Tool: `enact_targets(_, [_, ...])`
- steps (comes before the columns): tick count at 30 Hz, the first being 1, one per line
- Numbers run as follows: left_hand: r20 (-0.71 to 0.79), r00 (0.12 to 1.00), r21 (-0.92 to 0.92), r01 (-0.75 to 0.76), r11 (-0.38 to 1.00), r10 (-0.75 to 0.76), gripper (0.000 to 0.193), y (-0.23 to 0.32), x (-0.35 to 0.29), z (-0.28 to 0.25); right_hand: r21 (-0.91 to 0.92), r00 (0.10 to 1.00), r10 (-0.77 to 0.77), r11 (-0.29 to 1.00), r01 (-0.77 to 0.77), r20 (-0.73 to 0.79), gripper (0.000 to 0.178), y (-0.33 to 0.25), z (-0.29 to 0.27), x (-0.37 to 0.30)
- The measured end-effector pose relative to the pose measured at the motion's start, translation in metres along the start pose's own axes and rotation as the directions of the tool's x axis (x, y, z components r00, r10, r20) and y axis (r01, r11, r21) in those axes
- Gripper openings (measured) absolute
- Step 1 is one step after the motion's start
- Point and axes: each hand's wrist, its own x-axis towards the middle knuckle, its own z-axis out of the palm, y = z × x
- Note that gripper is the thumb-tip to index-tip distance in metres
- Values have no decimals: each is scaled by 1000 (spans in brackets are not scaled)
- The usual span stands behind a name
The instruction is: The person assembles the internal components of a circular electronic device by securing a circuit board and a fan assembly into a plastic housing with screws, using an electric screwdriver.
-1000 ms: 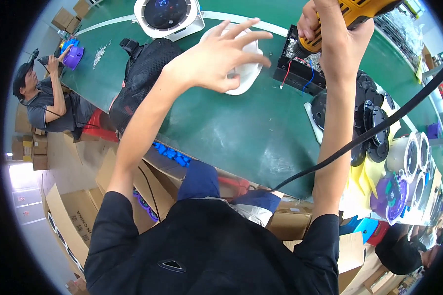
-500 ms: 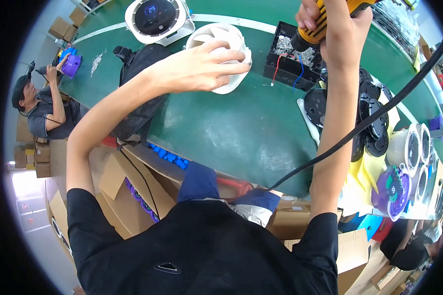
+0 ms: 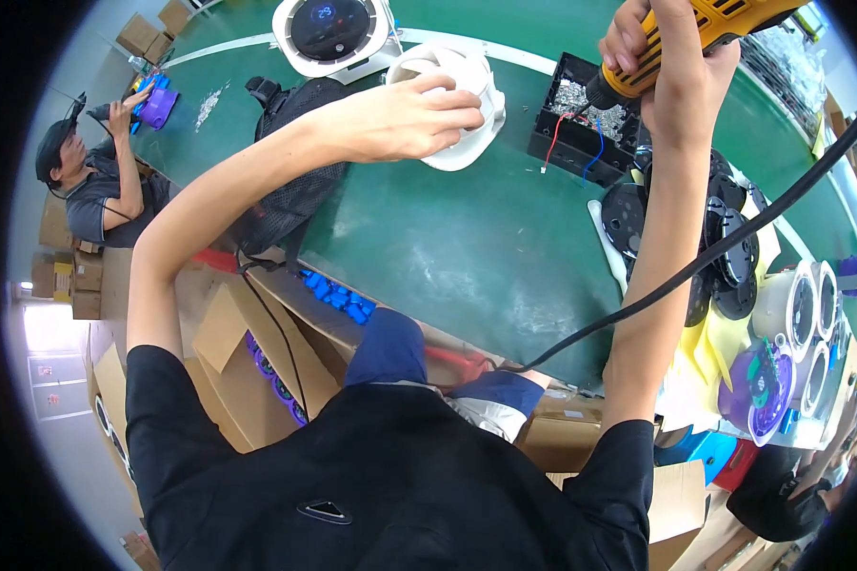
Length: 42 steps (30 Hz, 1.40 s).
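My left hand (image 3: 409,119) rests on a white round fan housing (image 3: 481,128) with inner blades, its fingers curled over the near rim. My right hand (image 3: 681,71) is wrapped round a yellow and black power drill (image 3: 709,29). The drill's tip points down into a black box (image 3: 573,157) holding many small silver screws (image 3: 571,97); I cannot tell whether it touches them. A red wire (image 3: 552,143) and a blue wire (image 3: 595,157) hang over the box's near side. Beyond my left hand stands a white appliance (image 3: 326,38) with a lit black display.
A black mesh bag (image 3: 295,205) lies left of the housing. Black round plates (image 3: 728,238), white round units (image 3: 781,300) and a purple part (image 3: 757,395) sit at right. A thick black cable (image 3: 695,266) crosses my right forearm. Another person (image 3: 114,181) works at far left.
The table and its contents have shifted rightward in the picture. My left fingers, more outstretched before, now bend over the fan housing. The drill stays in my right hand over the screw box.
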Motion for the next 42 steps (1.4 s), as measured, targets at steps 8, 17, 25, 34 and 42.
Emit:
enact_targets(8, [-124, 954, -231, 241, 943, -274, 32, -2, -9, -7, 1, 999, -49, 999, 49, 21, 27, 1, -5, 1])
enact_targets(17, [-151, 855, -515, 360, 778, -496, 21, 9, -11, 6, -8, 996, -63, 998, 63, 60, 30, 4, -4, 3])
enact_targets(25, [-31, 835, -535, 450, 715, -550, 34, 16, -16, 7, -28, 994, -61, 998, 64, 92, 28, 3, 0, -2])
enact_targets(34, [-196, 851, -295, 422, 857, -487, 60, 53, -11, 23, -22, 994, -11, 1000, 13, 111, 27, 0, 0, -2])
enact_targets(42, [-135, 858, -415, 405, 815, -495, 43, 43, -15, 17, -17, 986, 18, 1000, -15, 163, 24, 2, 4, -4])
